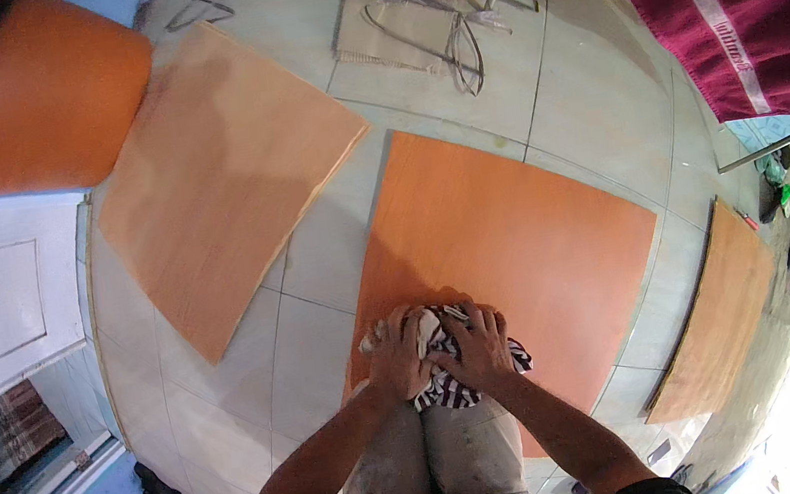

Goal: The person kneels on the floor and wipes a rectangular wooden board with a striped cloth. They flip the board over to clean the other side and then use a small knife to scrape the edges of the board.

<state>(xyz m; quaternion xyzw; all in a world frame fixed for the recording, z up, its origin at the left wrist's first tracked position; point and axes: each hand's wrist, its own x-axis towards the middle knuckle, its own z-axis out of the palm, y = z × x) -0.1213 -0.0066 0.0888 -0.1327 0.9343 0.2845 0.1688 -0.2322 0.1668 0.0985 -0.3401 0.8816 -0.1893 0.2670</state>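
Observation:
A crumpled striped cloth (448,393), dark and white, lies bunched at the near edge of an orange wooden board (514,230) on the floor, just in front of my knees. My left hand (397,356) grips the cloth's left part, its fingers curled over the bundle. On its right part, my right hand (478,348) holds it with the fingers bent around the folds. Both hands are close together, and the palms and part of the cloth beneath them are hidden.
A light brown board (234,179) lies on the tiled floor at the left, beside an upright orange panel (50,93). Another board (717,313) rests at the right. Cable (460,61) and a mat (385,31) lie at the far side; a maroon cloth (704,1) hangs at upper right.

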